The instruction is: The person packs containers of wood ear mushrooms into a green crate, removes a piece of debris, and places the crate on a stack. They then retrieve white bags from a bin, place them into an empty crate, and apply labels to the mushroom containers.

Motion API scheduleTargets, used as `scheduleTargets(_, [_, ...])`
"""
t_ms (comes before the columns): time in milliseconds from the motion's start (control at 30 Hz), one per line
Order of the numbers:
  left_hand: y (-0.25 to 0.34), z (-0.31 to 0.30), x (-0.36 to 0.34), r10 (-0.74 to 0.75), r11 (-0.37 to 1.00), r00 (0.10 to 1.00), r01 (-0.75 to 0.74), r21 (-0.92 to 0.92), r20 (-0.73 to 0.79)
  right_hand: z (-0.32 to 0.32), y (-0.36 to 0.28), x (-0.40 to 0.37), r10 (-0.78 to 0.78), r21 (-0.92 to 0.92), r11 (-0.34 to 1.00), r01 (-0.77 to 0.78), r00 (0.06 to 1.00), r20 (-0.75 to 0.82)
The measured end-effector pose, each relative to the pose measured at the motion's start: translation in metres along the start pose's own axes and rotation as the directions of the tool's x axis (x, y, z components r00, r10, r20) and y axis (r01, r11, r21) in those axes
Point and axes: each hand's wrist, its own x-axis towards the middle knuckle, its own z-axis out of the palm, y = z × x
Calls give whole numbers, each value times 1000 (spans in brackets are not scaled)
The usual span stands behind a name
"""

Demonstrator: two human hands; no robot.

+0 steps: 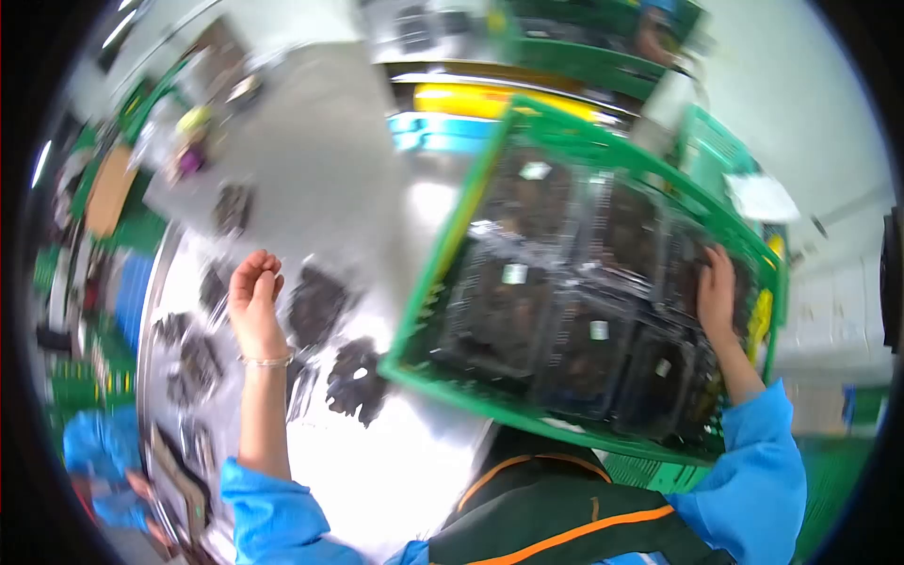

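Observation:
My left hand [256,294] is raised over the metal table with its fingers curled in, and I see nothing in them. Below and beside it lie dark, clumped items, among them one dark bunch [316,307] and another dark bunch [358,380]; blur hides their kind. At the right, my right hand [718,297] lies with extended fingers on a clear plastic pack [680,268] of dark contents. That pack sits in a green crate [490,407] with several similar packs, some bearing small white labels. The crate is tilted in view, close in front of my body.
The metal table [320,141] runs along the left and away from me. A yellow roll-like object [461,100] and a light-blue item [438,133] are beyond the crate. Another green crate [584,61] stands farther off. A co-worker's blue sleeve [99,452] shows at lower left.

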Motion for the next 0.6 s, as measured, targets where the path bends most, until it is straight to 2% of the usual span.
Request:
scheduleTargets(33, [-38,-50,9,41,988,998,-34,151,-39,3,-4,8,-161,-247,957,153,987,-14])
scheduleTargets(67, [-64,-92,4,210,769,977,-183,613,29,0,-8,18,-193,-269,948,169,979,-68])
scheduleTargets(100, [-88,-125,-4,287,339,941,-273,900,177,-11,-27,29,-192,-206,964,168,976,-104])
scheduleTargets(133, [-117,-151,-14,101,347,993,-94,933,62,-28,-69,42,-273,-93,960,264,957,-102])
scheduleTargets(167, [-138,-174,-24,-89,330,995,76,941,-49,-42,-137,51,-183,326,930,171,983,6])
scheduleTargets(200, [-129,-173,-33,-313,326,942,223,919,-117,-54,-214,53,-274,536,831,152,949,155])
scheduleTargets(233, [-117,-157,-43,-519,297,838,359,885,-166,-59,-278,51,-443,566,791,230,855,271])
scheduleTargets(267, [-119,-146,-56,-395,229,911,227,947,-123,-59,-347,46,-636,647,692,321,694,337])
scheduleTargets(300, [-123,-144,-66,-267,137,962,103,985,-63,-35,-388,45,-811,714,543,442,496,310])
scheduleTargets(333, [-133,-154,-66,-298,277,953,141,951,-54,-4,-429,39,-853,790,495,361,376,363])
scheduleTargets(367, [-139,-169,-70,-303,291,950,162,943,-69,31,-464,37,-816,755,574,316,292,498])
scheduleTargets(400, [-142,-187,-75,-379,271,920,212,939,-99,80,-486,41,-770,662,630,406,213,602])
scheduleTargets(433, [-142,-200,-80,-451,248,885,254,935,-121,126,-508,44,-548,454,815,360,224,806])
scheduleTargets(467, [-138,-208,-87,-470,161,868,264,951,-161,155,-525,42,-299,260,943,207,187,936])
scheduleTargets(500, [-144,-216,-91,-468,179,868,274,945,-164,178,-538,39,-38,31,997,64,116,993])
scheduleTargets(533, [-151,-224,-95,-511,306,847,338,890,-145,203,-537,30,-40,29,996,88,124,991])
scheduleTargets(567, [-157,-231,-100,-553,422,824,405,811,-123,227,-531,20,-60,65,996,-58,95,994])
scheduleTargets(600, [-160,-231,-105,-407,485,902,347,803,-144,231,-533,14,-81,92,975,-203,66,995])
